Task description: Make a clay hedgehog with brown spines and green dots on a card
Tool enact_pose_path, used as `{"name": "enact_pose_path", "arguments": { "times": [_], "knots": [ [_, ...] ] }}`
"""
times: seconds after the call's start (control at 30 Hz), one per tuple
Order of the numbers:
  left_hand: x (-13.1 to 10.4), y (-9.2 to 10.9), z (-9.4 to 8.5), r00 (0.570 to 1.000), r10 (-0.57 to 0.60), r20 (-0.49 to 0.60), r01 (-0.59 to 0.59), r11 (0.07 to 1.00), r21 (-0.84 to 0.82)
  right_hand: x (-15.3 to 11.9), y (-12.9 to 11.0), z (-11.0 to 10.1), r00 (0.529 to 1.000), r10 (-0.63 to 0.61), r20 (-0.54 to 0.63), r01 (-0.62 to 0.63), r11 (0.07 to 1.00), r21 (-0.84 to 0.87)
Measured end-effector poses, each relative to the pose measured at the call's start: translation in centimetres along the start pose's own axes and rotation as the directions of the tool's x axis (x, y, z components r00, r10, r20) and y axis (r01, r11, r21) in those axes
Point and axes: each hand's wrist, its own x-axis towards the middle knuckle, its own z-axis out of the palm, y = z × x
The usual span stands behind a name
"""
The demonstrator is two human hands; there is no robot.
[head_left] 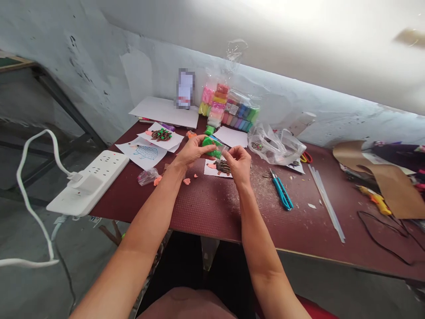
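Between my hands, above the table's middle, is a small clear packet of green modelling clay [215, 152]. My left hand [194, 153] grips the packet at its clay-filled side. The thumb and fingertips of my right hand [238, 161] pinch the packet's clear plastic edge. Just below lies a white card [209, 170] bearing a hedgehog figure [223, 166] with a pink face and dark brown spines, partly covered by my right hand. To the left, a second hedgehog figure [161, 134] with green bits among its spines rests on paper. Pink clay scraps [187, 181] lie near my left wrist.
Packs of coloured clay [241, 113] lean against the wall. A teal utility knife [281, 190], clear glue sticks [327, 204] and a yellow glue gun [376, 199] lie to the right. A white power strip [89, 184] juts over the left edge. A plastic bag [275, 144] sits behind.
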Motion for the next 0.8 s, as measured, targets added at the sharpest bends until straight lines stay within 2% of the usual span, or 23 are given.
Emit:
{"name": "enact_pose_path", "arguments": {
  "times": [0.1, 0.17, 0.47, 0.67, 0.8],
  "knots": [
    [0.0, 0.0, -0.1, 1.000, -0.013, -0.008, 0.013, 1.000, -0.009, -0.2, 0.2, 0.3, 0.986, -0.164, -0.042, 0.158, 0.981, -0.115],
    [0.0, 0.0, -0.2, 1.000, -0.021, -0.005, 0.021, 1.000, -0.017, -0.3, 0.4, 0.5, 0.980, -0.198, -0.014, 0.194, 0.972, -0.133],
    [0.1, -0.1, -0.3, 1.000, -0.010, 0.005, 0.010, 1.000, -0.007, -0.1, 0.5, 0.6, 0.979, -0.176, 0.100, 0.190, 0.969, -0.155],
    [0.1, -0.1, -0.3, 0.997, 0.049, 0.058, -0.049, 0.999, -0.006, 0.3, 0.0, -0.7, 0.982, -0.180, 0.063, 0.188, 0.969, -0.158],
    [0.3, -0.3, -0.1, 0.996, 0.064, 0.057, -0.064, 0.998, 0.001, 0.8, -0.1, -1.8, 0.989, -0.104, 0.104, 0.111, 0.992, -0.064]
  ]
}}
